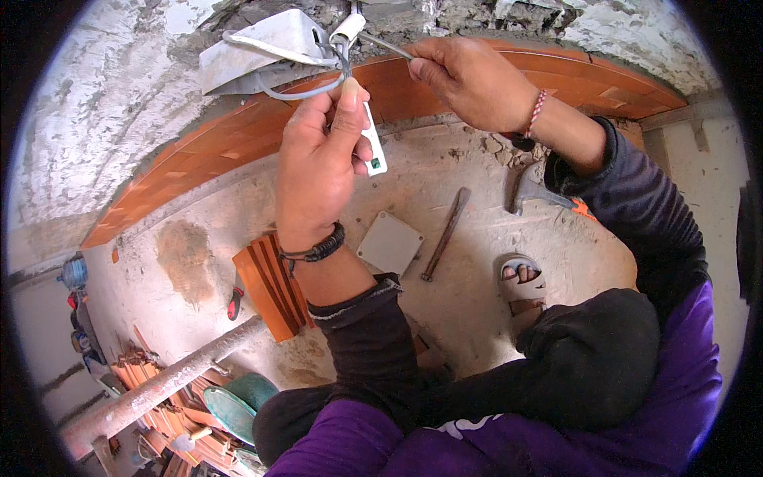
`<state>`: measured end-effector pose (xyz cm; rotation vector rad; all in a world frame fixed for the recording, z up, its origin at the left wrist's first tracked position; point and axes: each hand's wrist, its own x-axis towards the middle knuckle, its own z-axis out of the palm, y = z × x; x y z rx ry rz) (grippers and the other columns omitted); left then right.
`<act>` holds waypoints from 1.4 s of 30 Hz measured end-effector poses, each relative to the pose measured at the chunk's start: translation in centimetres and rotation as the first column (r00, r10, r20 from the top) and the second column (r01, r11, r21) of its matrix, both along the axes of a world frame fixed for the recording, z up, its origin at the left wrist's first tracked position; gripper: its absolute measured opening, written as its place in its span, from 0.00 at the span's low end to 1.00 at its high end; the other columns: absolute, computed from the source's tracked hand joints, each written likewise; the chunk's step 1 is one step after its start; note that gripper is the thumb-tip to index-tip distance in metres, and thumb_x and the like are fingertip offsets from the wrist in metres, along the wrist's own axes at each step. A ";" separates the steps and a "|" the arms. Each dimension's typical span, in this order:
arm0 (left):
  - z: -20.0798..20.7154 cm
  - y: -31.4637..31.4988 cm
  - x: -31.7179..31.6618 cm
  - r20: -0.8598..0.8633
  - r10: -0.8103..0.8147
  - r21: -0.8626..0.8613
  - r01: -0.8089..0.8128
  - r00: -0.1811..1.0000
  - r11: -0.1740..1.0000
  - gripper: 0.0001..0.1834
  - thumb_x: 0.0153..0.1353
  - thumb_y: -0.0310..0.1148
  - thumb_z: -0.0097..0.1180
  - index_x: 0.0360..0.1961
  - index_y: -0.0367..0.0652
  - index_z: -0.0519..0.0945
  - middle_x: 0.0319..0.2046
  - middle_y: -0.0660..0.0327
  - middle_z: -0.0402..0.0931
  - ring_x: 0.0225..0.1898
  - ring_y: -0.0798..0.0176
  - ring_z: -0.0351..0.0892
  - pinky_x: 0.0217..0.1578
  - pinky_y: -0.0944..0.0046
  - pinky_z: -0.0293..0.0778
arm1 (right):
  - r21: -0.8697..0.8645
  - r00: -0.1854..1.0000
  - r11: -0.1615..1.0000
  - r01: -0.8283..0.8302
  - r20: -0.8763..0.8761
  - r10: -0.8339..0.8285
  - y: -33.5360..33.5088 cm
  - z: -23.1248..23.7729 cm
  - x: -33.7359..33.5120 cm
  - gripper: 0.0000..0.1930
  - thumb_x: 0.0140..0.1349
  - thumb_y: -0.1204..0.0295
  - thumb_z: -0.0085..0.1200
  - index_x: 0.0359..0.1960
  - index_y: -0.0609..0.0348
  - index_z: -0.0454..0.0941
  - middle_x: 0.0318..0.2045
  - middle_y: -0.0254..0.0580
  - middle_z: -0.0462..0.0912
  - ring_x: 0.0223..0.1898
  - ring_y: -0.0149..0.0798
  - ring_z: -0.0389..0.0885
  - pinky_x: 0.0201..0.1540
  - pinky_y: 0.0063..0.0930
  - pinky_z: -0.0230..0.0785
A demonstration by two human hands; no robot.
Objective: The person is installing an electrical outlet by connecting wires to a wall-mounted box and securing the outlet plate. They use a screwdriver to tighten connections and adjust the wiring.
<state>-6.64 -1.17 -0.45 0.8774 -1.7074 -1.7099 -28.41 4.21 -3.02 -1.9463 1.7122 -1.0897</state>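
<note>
Near the top, my left hand (pixel 322 155) pinches a bundle of grey wires (pixel 346 63) between thumb and fingers. A slim white device with a green patch (pixel 374 151) sticks out from behind those fingers; how it is held is partly hidden. The wires come out of a short white conduit end (pixel 347 30) and loop beside a white box (pixel 258 49) at the wall. My right hand (pixel 481 83) is closed round a thin metal rod (pixel 386 45), its grip end covered by the fist. The rod points left, its tip close to the conduit end.
On the floor lie a square grey cover (pixel 390 242), a metal bar (pixel 446 234), a claw hammer (pixel 528 189), stacked orange tiles (pixel 270 286) and a red-black handle (pixel 235 303). A pipe (pixel 175 378) crosses the lower left, near a green basin (pixel 238 401). Orange tiling (pixel 548 75) lines the wall base.
</note>
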 end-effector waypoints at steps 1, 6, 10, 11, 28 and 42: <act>0.1 0.0 0.5 0.038 0.026 -0.028 -0.025 0.999 0.999 0.19 0.72 0.47 0.50 0.43 0.39 0.78 0.27 0.69 0.72 0.22 0.77 0.70 0.21 0.76 0.65 | 0.266 0.971 0.964 -0.025 0.235 -0.040 0.5 1.4 1.2 0.14 0.73 0.61 0.45 0.35 0.58 0.73 0.18 0.30 0.72 0.14 0.24 0.71 0.17 0.21 0.65; 0.6 0.8 -1.1 0.151 -0.006 -0.037 0.011 0.988 0.999 0.19 0.73 0.48 0.48 0.44 0.41 0.77 0.28 0.66 0.75 0.21 0.77 0.68 0.21 0.77 0.62 | -0.192 0.920 0.964 0.183 -0.312 -0.237 0.8 -1.5 0.7 0.15 0.73 0.63 0.46 0.31 0.62 0.73 0.18 0.38 0.71 0.21 0.37 0.77 0.28 0.38 0.69; 0.5 1.8 -1.6 -0.015 0.005 0.077 -0.004 1.000 0.997 0.19 0.73 0.47 0.47 0.46 0.40 0.76 0.29 0.65 0.75 0.21 0.76 0.67 0.21 0.77 0.60 | 0.072 0.998 0.996 0.043 0.033 -0.045 0.7 -0.9 -0.4 0.12 0.68 0.65 0.47 0.35 0.61 0.78 0.29 0.57 0.81 0.30 0.62 0.79 0.35 0.51 0.73; 0.5 2.1 -1.8 -0.074 0.019 0.112 -0.011 0.997 0.994 0.20 0.73 0.48 0.47 0.46 0.40 0.76 0.30 0.65 0.76 0.21 0.76 0.68 0.21 0.77 0.61 | 0.013 0.998 0.998 0.062 -0.023 -0.061 0.9 -0.7 -0.2 0.13 0.68 0.64 0.47 0.34 0.61 0.78 0.29 0.57 0.81 0.30 0.62 0.79 0.35 0.51 0.73; 3.0 7.3 -6.3 -0.315 0.234 0.362 -0.111 0.920 0.925 0.19 0.70 0.45 0.52 0.50 0.41 0.72 0.40 0.62 0.80 0.27 0.71 0.77 0.24 0.75 0.66 | -0.028 0.983 0.983 0.181 0.038 -0.180 0.1 -4.6 0.4 0.11 0.65 0.65 0.50 0.37 0.60 0.80 0.31 0.53 0.83 0.30 0.54 0.80 0.39 0.43 0.74; 4.6 8.1 -4.1 -0.148 0.224 0.255 -0.182 0.963 0.950 0.21 0.72 0.44 0.51 0.56 0.39 0.72 0.43 0.62 0.78 0.28 0.75 0.74 0.25 0.76 0.62 | -0.144 0.965 0.961 0.236 -0.077 -0.249 0.5 -4.2 -0.7 0.11 0.69 0.64 0.50 0.38 0.58 0.78 0.21 0.44 0.79 0.25 0.49 0.80 0.31 0.45 0.71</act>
